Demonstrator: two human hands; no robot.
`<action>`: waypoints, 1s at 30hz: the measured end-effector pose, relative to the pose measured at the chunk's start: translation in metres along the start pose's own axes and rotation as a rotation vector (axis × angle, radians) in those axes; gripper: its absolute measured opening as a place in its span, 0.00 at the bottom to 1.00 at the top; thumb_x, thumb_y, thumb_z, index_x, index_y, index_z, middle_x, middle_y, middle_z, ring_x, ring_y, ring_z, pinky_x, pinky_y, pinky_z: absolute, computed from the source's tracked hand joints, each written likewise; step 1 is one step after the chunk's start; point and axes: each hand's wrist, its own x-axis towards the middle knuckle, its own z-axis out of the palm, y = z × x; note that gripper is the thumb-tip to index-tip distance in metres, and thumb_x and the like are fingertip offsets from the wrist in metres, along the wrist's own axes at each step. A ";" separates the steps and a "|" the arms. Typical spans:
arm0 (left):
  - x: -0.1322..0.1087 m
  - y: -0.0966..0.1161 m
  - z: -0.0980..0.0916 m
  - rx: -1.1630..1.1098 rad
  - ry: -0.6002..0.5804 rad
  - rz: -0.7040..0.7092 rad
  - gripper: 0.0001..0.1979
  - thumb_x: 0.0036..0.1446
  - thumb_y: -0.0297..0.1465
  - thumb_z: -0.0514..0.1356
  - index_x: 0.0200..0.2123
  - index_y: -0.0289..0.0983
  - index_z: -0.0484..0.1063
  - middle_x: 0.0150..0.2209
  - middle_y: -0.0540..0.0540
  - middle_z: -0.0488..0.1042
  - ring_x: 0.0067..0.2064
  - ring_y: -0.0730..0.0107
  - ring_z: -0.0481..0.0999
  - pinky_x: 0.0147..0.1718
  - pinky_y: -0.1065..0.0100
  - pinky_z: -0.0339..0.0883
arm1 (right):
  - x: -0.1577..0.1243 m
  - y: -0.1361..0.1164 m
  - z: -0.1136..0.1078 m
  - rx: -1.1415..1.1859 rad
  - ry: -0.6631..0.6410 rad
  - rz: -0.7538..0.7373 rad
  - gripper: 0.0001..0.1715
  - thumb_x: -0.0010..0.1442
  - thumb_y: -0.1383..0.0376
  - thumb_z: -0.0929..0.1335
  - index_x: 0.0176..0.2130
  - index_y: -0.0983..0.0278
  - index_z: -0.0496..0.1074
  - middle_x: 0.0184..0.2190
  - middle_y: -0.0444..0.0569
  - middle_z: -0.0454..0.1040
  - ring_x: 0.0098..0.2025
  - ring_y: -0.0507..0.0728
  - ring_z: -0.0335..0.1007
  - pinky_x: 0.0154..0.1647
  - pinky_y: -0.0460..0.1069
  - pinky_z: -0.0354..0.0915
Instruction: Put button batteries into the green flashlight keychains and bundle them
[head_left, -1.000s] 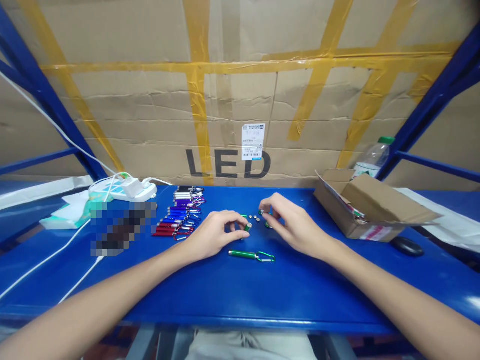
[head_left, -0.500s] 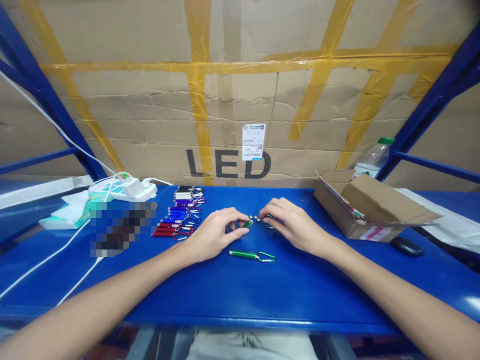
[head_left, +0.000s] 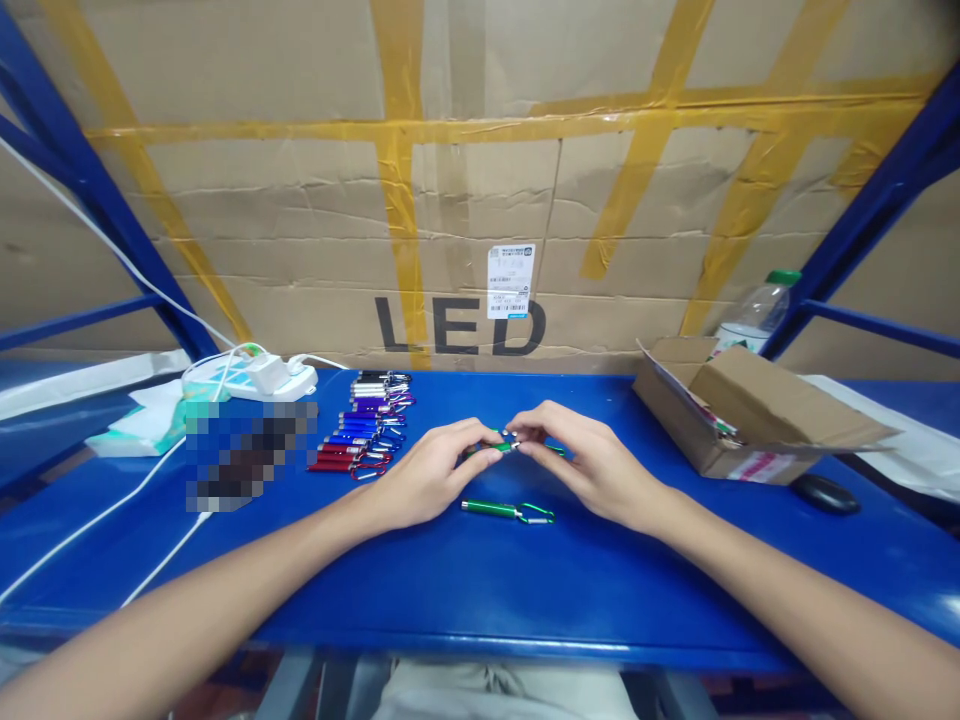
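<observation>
My left hand (head_left: 427,465) pinches a short green flashlight tube (head_left: 501,449) between thumb and fingertips, its open end turned right. My right hand (head_left: 585,455) meets that end with its thumb and forefinger closed on a small silvery button cell (head_left: 515,444), mostly covered by the fingertips. Just behind them a second small silvery piece (head_left: 505,433) lies on the table. A green carabiner clip (head_left: 553,450) shows partly beyond my right fingers. Nearer to me lies a whole green keychain flashlight (head_left: 489,509) with its carabiner to the right.
Several red, blue, purple, silver and black keychain flashlights (head_left: 360,435) lie in a column at left. Beyond them are a white power strip (head_left: 296,380) with cables and a blurred-out object (head_left: 251,458). At right stand an open carton (head_left: 705,440), a black mouse (head_left: 825,494) and a bottle (head_left: 757,310).
My right hand has moved left from the small silvery pieces to the green tube's end, with one piece in its fingertips. The left hand keeps its hold on the tube.
</observation>
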 end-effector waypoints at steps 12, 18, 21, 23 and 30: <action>0.003 0.003 0.002 -0.612 -0.163 -0.224 0.26 0.74 0.50 0.58 0.46 0.31 0.79 0.32 0.50 0.71 0.27 0.76 0.63 0.28 0.71 0.60 | 0.000 -0.004 0.005 0.146 0.071 0.103 0.09 0.76 0.67 0.68 0.54 0.58 0.72 0.46 0.48 0.79 0.46 0.57 0.78 0.48 0.52 0.74; 0.005 0.003 0.002 -0.721 -0.204 -0.275 0.26 0.71 0.52 0.62 0.45 0.31 0.80 0.30 0.50 0.72 0.27 0.76 0.66 0.29 0.71 0.62 | 0.000 -0.006 0.004 0.163 0.075 0.112 0.07 0.76 0.67 0.68 0.52 0.58 0.72 0.45 0.48 0.79 0.45 0.57 0.77 0.48 0.51 0.73; 0.004 0.004 0.001 -0.660 -0.174 -0.258 0.25 0.70 0.51 0.64 0.44 0.32 0.79 0.34 0.46 0.78 0.30 0.73 0.73 0.31 0.70 0.66 | 0.001 -0.007 0.003 0.162 0.066 0.102 0.05 0.76 0.67 0.68 0.51 0.59 0.73 0.43 0.48 0.78 0.43 0.57 0.76 0.46 0.51 0.72; 0.003 0.005 0.002 -0.638 -0.147 -0.255 0.23 0.69 0.50 0.65 0.43 0.33 0.77 0.35 0.45 0.80 0.32 0.71 0.76 0.33 0.69 0.68 | 0.002 -0.009 0.003 0.149 0.066 0.092 0.05 0.77 0.68 0.67 0.50 0.59 0.72 0.41 0.48 0.77 0.42 0.56 0.75 0.44 0.51 0.71; 0.000 0.009 0.004 -0.353 -0.021 -0.217 0.13 0.71 0.41 0.64 0.45 0.36 0.77 0.37 0.46 0.83 0.35 0.68 0.79 0.36 0.68 0.69 | 0.001 -0.008 0.008 0.094 0.093 0.061 0.04 0.77 0.68 0.67 0.46 0.59 0.71 0.41 0.47 0.76 0.41 0.56 0.72 0.44 0.51 0.68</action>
